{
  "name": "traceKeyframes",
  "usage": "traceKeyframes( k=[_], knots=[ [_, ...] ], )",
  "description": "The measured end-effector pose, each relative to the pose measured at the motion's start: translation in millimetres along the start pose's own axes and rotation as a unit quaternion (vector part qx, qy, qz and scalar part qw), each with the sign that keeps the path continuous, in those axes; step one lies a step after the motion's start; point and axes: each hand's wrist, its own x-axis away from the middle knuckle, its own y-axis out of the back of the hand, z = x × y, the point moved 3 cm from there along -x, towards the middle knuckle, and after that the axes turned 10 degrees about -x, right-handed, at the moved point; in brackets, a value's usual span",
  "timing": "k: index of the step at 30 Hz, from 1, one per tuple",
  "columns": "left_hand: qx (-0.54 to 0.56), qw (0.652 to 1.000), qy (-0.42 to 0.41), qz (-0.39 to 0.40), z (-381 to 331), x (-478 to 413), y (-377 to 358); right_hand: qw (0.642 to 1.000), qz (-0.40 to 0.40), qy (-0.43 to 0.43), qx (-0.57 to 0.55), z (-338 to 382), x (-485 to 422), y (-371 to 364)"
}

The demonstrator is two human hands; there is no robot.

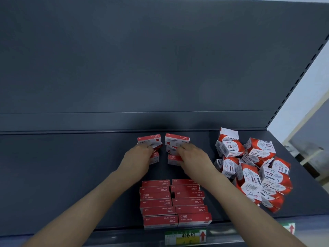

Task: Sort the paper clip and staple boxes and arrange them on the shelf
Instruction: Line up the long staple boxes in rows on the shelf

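Gripping small stacks of staple boxes [149,139] near the back edge of the shelf [71,175], our left hand [140,157] and right hand [192,158] each curl round one stack. More staple boxes line the front edge; clip boxes [252,168] heap at the right end. We judge these cartons dense, stiff and slick, best pinched across their long sides.

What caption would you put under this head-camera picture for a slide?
Left hand and right hand each grip staple boxes behind two neat rows, paper clip boxes heaped at right on the shelf.
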Motion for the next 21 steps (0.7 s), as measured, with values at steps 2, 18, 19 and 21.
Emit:
traceKeyframes(
  k=[2, 18, 19, 21],
  knots=[
    [0.021, 1.0, -0.015, 0.017, -0.7, 4.1, 3.0, 0.998, 0.04, -0.024, -0.031, -0.7, 8.5, 5.5],
    [0.038, 0.997, 0.007, -0.071, 13.7, -41.4, 30.9, 0.994, -0.078, -0.022, -0.067, -0.5, -30.2, 40.1],
    [0.022, 0.999, 0.006, -0.046, 13.6, -46.4, 27.7, 0.996, -0.061, -0.032, -0.059, -2.0, -35.4, 36.0],
    [0.022, 0.999, 0.003, -0.031, 12.9, -48.0, 26.1, 0.997, -0.056, -0.044, -0.04, -3.3, -38.6, 32.0]
  ],
)
